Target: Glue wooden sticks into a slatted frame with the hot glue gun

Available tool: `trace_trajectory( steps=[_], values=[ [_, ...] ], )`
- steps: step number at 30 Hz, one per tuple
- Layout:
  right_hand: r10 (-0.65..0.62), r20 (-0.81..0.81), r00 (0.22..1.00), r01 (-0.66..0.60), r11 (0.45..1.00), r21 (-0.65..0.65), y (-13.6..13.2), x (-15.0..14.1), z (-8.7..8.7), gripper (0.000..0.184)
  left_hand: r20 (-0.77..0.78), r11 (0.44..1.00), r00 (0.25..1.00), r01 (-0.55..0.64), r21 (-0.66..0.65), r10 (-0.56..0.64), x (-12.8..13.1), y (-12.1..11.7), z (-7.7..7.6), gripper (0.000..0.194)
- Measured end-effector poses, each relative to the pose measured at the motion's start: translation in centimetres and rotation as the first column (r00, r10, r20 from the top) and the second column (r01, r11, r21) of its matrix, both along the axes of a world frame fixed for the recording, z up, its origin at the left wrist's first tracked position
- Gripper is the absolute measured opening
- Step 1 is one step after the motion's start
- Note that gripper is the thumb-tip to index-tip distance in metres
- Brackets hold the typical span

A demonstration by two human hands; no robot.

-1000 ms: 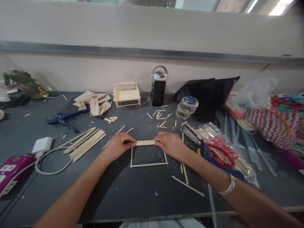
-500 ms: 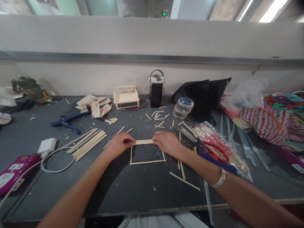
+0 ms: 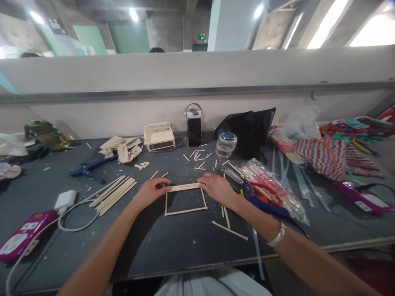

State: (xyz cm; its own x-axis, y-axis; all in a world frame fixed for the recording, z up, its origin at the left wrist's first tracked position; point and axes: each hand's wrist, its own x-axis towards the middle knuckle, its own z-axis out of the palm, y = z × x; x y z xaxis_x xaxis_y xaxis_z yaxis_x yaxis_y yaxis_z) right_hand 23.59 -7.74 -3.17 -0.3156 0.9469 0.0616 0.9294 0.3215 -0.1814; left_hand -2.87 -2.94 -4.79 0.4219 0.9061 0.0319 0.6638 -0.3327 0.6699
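Note:
Thin wooden sticks [image 3: 185, 187] lie side by side along the far edge of a rectangular stick frame [image 3: 187, 212], which rests flat on the dark table. My left hand [image 3: 152, 191] pinches their left end between thumb and fingers. At the right end, my right hand [image 3: 216, 188] is closed on the same sticks, its fingertips partly hidden. Just left of my left hand lies a row of longer wooden sticks [image 3: 115, 193]. Several loose sticks [image 3: 230, 231] are scattered to the right of the frame, under and near my right forearm.
Behind the hands stand a small wooden stick model [image 3: 159, 137], a phone [image 3: 194, 131] and a clear jar [image 3: 226, 146]. Blue pliers [image 3: 89, 169] and a purple power strip [image 3: 26, 235] are at left. Bagged sticks [image 3: 268, 185] and red-handled pliers [image 3: 267, 193] lie at right.
The head view has tilted up and turned slightly, so the table appears shifted. Both hands keep their grip at the two ends of the sticks.

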Motion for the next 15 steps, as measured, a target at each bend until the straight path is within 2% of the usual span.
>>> trace_trajectory(
  steps=[4,9,12,15],
  values=[
    [-0.032,-0.011,0.999,0.032,0.999,-0.014,0.0,0.0,0.4,0.026,-0.031,0.999,0.999,0.016,0.051,-0.014,0.2,0.2,0.0,0.037],
    [-0.088,-0.014,0.996,0.087,0.996,-0.033,-0.2,0.0,2.0,0.023,-0.087,0.988,0.994,0.077,0.137,-0.066,1.4,0.3,0.2,0.036],
    [-0.16,-0.01,0.987,0.159,0.986,-0.057,-1.5,-0.3,2.6,0.023,-0.141,0.972,0.983,0.143,0.186,-0.118,2.8,0.3,0.3,0.03],
    [-0.218,-0.009,0.976,0.217,0.972,-0.088,-3.6,-0.8,2.4,0.023,-0.206,0.956,0.965,0.207,0.208,-0.164,4.2,0.4,0.4,0.024]
  ],
)
